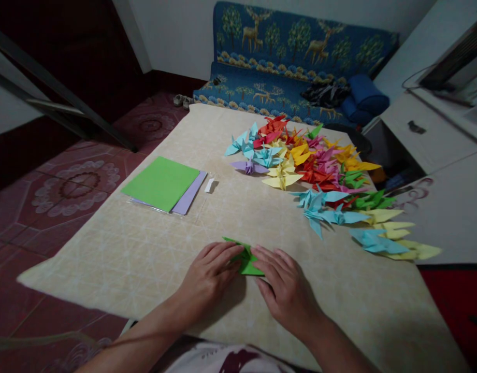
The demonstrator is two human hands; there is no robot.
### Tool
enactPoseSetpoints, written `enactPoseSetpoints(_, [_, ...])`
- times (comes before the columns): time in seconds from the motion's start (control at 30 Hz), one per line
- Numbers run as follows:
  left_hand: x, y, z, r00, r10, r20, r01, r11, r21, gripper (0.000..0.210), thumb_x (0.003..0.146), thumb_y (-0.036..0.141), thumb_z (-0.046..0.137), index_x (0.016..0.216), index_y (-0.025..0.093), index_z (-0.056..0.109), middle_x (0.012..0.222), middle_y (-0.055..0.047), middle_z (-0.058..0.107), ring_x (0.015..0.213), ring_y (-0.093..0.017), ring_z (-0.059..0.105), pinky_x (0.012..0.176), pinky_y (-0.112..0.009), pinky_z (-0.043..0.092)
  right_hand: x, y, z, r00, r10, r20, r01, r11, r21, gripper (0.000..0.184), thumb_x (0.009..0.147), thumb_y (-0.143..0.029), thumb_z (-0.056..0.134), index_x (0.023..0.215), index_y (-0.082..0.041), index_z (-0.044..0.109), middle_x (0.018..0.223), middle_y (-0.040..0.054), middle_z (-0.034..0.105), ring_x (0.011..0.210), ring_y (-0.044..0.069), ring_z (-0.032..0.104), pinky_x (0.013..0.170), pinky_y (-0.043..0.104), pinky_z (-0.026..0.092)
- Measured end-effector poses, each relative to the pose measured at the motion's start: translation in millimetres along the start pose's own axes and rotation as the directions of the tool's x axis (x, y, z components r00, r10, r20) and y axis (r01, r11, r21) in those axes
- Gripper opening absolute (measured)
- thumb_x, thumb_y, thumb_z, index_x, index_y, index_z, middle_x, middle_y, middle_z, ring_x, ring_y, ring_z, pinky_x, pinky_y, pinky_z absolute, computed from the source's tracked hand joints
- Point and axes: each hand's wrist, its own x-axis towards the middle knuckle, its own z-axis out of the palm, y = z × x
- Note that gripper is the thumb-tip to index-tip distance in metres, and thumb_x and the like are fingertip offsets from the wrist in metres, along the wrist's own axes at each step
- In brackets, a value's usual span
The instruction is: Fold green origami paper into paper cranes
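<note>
A small piece of folded green paper [249, 265] lies on the table near its front edge, with several creased layers showing. My left hand [215, 267] grips its left side, fingers curled over the top and the thumb partly hidden. On the right side, my right hand [287, 282] presses its fingers together on the paper, with the thumb by the near edge. Both hands partly cover the paper, so its full shape is hidden. Further off to the left is a stack of square paper, with a green sheet [162, 182] over a purple one [190, 196].
Many folded paper cranes [319, 166] in several colours spread over the table's right side. A small white strip [209, 185] lies beside the paper stack. Beyond the patterned tablecloth [145, 269] stand a blue sofa [277, 77], a white cabinet [448, 207] and a ladder [59, 83].
</note>
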Motion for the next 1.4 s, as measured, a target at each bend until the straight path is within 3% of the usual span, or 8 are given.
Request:
enactPoseSetpoints(0.13, [-1.7,1.3,-2.3,1.000,-0.023,-0.011,0.023,0.999,0.038,0.017,0.089,0.015,0.058,0.098,0.021,0.071,0.120,-0.006,0.069,0.112,-0.025,0.060,0.091,-0.041,0.048,2.9,0.6,2.2,1.000,0.002,-0.029,-0.002,1.000,0.002,0.022,0.092,-0.010,0.051,0.109,-0.018,0.060,0.126,0.0082,0.065,0.125,0.021,0.053,0.106,0.046,0.037])
enactPoseSetpoints(0.3, [-2.1,0.5,0.1,0.996,0.047,0.078,-0.040,0.995,-0.086,0.017,0.090,0.014,0.056,0.099,0.017,0.070,0.108,-0.005,0.074,0.100,-0.020,0.067,0.093,-0.039,0.051,5.3,-5.3,-1.8,0.997,-0.010,-0.081,0.010,1.000,0.006,0.017,0.090,-0.007,0.053,0.097,-0.017,0.064,0.115,0.0073,0.070,0.112,0.021,0.060,0.096,0.042,0.043])
enactPoseSetpoints(0.47, [-3.8,0.8,1.7,0.997,-0.009,0.082,0.022,0.987,-0.160,0.015,0.088,0.013,0.060,0.099,0.015,0.070,0.104,-0.008,0.074,0.094,-0.023,0.069,0.081,-0.037,0.058,3.0,-23.3,2.3,0.976,0.135,-0.171,-0.138,0.990,-0.004,0.015,0.091,-0.012,0.053,0.086,-0.019,0.065,0.096,0.0071,0.070,0.090,0.022,0.060,0.078,0.037,0.045])
enactPoseSetpoints(0.67, [-3.7,-1.1,3.8,0.992,-0.113,0.060,0.126,0.954,-0.271,0.011,0.083,0.012,0.064,0.092,0.015,0.070,0.098,-0.007,0.074,0.087,-0.019,0.068,0.076,-0.032,0.059,-2.8,-28.2,12.6,0.952,0.290,-0.093,-0.288,0.957,0.039,0.014,0.092,-0.016,0.054,0.098,-0.022,0.066,0.096,0.0064,0.064,0.089,0.021,0.058,0.079,0.034,0.046])
enactPoseSetpoints(0.87, [1.7,-4.2,2.3,0.983,-0.154,0.097,0.177,0.928,-0.329,0.010,0.085,0.016,0.064,0.091,0.017,0.071,0.092,-0.007,0.073,0.084,-0.017,0.065,0.073,-0.030,0.057,-0.6,-24.8,11.7,0.943,0.326,-0.070,-0.320,0.944,0.084,0.014,0.088,-0.021,0.063,0.102,-0.022,0.065,0.099,0.0061,0.063,0.091,0.022,0.057,0.081,0.036,0.047])
enactPoseSetpoints(1.17, [-1.7,-5.6,4.5,0.981,-0.158,0.115,0.186,0.934,-0.305,0.011,0.087,0.016,0.060,0.091,0.019,0.071,0.092,-0.006,0.071,0.085,-0.018,0.062,0.072,-0.030,0.054,6.8,-27.6,11.9,0.938,0.320,-0.131,-0.307,0.945,0.109,0.013,0.091,-0.020,0.058,0.085,-0.023,0.070,0.085,0.0043,0.063,0.082,0.018,0.057,0.074,0.031,0.045])
enactPoseSetpoints(1.4, [3.0,-4.4,4.8,0.947,-0.292,0.132,0.320,0.885,-0.338,0.011,0.084,0.014,0.060,0.085,0.018,0.070,0.086,-0.007,0.066,0.079,-0.017,0.059,0.068,-0.029,0.049,15.8,-31.2,5.6,0.880,0.475,-0.020,-0.466,0.870,0.164,0.010,0.086,-0.017,0.060,0.079,-0.023,0.065,0.081,0.0015,0.063,0.080,0.018,0.058,0.071,0.028,0.043])
